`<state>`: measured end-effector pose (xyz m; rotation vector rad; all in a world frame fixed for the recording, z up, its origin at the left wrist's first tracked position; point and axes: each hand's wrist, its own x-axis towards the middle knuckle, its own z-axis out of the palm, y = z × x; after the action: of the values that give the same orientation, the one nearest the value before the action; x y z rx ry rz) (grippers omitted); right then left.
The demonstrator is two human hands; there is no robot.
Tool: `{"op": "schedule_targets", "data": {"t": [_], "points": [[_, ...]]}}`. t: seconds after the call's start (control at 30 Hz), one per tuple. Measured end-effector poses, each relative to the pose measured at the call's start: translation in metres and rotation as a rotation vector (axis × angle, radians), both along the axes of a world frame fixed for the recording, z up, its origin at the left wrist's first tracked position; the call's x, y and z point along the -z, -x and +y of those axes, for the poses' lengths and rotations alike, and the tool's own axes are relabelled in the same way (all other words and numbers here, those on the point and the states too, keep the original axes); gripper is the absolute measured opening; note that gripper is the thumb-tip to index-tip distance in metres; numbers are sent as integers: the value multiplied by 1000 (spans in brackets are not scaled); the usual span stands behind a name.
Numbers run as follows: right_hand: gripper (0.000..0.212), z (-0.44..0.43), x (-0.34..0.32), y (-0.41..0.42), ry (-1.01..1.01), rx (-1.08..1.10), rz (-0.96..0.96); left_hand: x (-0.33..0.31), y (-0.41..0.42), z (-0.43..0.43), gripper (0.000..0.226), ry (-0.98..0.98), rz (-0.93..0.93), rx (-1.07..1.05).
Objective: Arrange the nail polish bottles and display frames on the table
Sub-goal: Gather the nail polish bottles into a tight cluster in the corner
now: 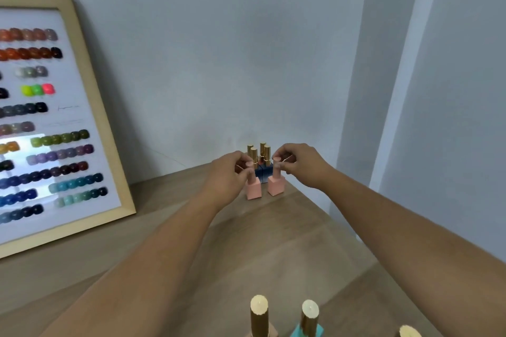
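Two pink nail polish bottles stand side by side near the far corner of the wooden table (273, 249). My left hand (228, 178) pinches the cap of the left pink bottle (253, 189). My right hand (301, 165) pinches the cap of the right pink bottle (276, 185). Both bottles are upright, their bases on the table. Right behind them stand several blue bottles with gold caps (260, 157), against the wall. A wood-framed display of coloured nail swatches (54, 128) leans on the wall at the left.
Three gold-capped bottles rise at the bottom edge: one (259, 314) at centre, a teal-bodied one (309, 319) beside it, and a third cap (409, 332) further right. The table's right edge runs diagonally along the grey wall.
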<state>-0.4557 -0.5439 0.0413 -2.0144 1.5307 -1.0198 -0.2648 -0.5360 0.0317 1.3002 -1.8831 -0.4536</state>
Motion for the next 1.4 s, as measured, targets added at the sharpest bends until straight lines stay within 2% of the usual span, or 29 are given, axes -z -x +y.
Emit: {"op": "schedule_targets", "data": {"t": [0.27, 0.57, 1.4], "points": [[41, 10, 40, 5, -81, 42, -126, 35, 2, 6, 29, -129, 35, -47], [23, 5, 61, 4, -23, 108, -232, 53, 5, 0, 22, -122, 137, -138], [27, -16, 64, -8, 33, 169, -127, 57, 29, -19, 18, -29, 112, -284]]}}
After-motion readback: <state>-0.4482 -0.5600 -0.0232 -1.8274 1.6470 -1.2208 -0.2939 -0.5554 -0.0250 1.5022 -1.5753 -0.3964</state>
